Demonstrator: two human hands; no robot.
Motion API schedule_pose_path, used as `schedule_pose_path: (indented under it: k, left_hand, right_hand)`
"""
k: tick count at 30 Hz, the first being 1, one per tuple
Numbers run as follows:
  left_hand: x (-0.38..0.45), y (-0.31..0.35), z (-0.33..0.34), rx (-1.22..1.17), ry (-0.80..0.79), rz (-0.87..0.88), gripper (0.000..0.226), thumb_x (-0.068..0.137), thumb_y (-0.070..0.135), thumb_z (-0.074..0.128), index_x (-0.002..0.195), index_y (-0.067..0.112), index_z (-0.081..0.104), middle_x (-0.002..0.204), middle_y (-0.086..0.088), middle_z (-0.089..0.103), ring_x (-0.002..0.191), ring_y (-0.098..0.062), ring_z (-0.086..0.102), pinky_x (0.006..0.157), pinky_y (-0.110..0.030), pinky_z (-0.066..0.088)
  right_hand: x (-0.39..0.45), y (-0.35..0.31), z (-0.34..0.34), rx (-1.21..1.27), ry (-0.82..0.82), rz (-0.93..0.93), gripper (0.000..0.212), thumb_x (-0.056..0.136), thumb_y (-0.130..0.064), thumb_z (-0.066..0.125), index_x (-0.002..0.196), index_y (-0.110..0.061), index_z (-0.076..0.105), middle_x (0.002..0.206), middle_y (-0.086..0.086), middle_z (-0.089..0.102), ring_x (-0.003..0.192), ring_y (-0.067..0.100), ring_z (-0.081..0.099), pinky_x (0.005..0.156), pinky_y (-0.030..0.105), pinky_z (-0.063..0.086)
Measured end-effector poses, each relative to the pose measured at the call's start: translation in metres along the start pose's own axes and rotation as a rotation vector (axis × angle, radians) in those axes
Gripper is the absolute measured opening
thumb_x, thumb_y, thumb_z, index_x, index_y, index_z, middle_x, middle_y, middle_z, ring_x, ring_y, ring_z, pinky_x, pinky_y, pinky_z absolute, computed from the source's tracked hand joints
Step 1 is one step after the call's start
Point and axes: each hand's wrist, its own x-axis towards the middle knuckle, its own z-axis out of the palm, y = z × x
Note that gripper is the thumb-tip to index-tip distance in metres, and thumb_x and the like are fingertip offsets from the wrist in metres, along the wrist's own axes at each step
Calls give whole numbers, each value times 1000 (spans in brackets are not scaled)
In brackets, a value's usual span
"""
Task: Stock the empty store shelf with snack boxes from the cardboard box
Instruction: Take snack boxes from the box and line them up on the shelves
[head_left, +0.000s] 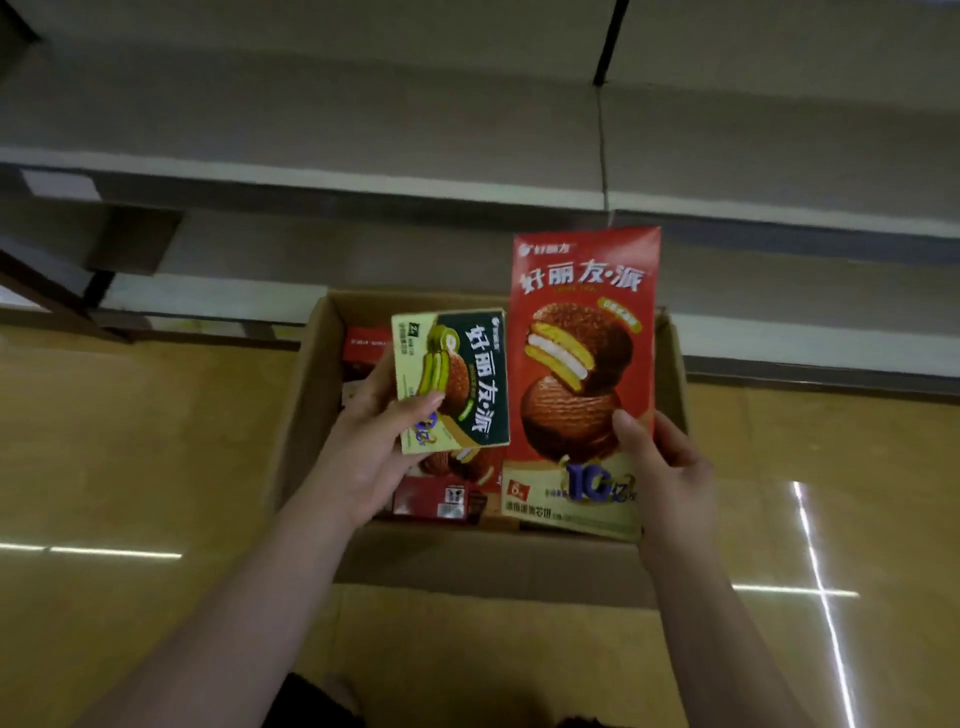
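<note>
Basically, both hands were loaded at mid-frame over the cardboard box (322, 395): left hand (363, 447) pinched the small green snack box (457, 384), right hand (670, 467) gripped the tall red snack box (582, 374) by its lower edge — probably light, stiff, crushable cartons, best held by the side edges.

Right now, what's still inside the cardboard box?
In the cardboard box, red snack boxes show: one at the back left, more under the left hand. The held boxes and hands cover the rest.
</note>
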Motion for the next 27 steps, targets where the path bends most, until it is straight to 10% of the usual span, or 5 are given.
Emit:
schedule_pose_path:
  k: [6,11,17,27]
  left_hand:
    - [-87,108,62,2,47,-31,95,41,22,95,127,26,56,112,-10,72,96,-26,71,67,-40,60]
    - [-171,232,114,21,25,60,82,50,22,91,125,19,58,109,-12,72,99,-29,70,70,-43,59]
    - [-250,363,158,44,-10,338,123,20,38,99,133,17,55,107,-10,73,87,-23,73,70,-39,59]
    - [-350,498,187,-79,-194,761,45,80,12,64,124,13,61,118,-13,68,102,-29,68,81,-45,58]
  right_hand:
    - [-101,-128,-25,-30,-3,21,31,77,-27,74,107,-18,70,88,6,76,78,28,74,59,35,59]
    - [-174,-250,-19,-37,-5,-46,55,63,-44,78,111,-20,68,91,1,76,84,21,73,71,39,60]
    - [-230,-385,13,82,7,-217,43,63,-42,79,101,-30,61,84,2,76,75,23,74,69,40,61]
    - [-305,-520,47,207,-151,-567,28,71,-34,75,95,-27,64,82,4,76,72,23,74,61,35,60]
